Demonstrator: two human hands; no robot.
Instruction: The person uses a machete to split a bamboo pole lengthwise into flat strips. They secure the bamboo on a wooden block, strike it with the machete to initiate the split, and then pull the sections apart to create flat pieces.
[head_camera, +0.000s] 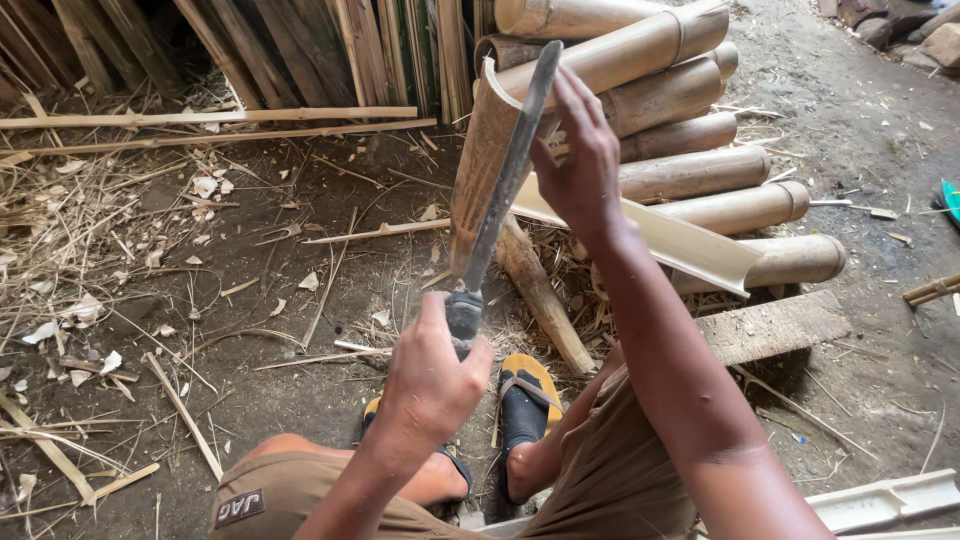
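Head view, looking down: my left hand (432, 372) is clenched round the dark handle of a long blade (508, 175), holding it up at a slant. My right hand (578, 160) is up top, fingers stretched along the blade's back near its tip. The blade lies against a split bamboo piece (480, 170) standing upright just ahead of my sandalled feet (525, 400). Whole bamboo poles (700, 175) are stacked behind it, and a pale split half (690, 245) lies across them.
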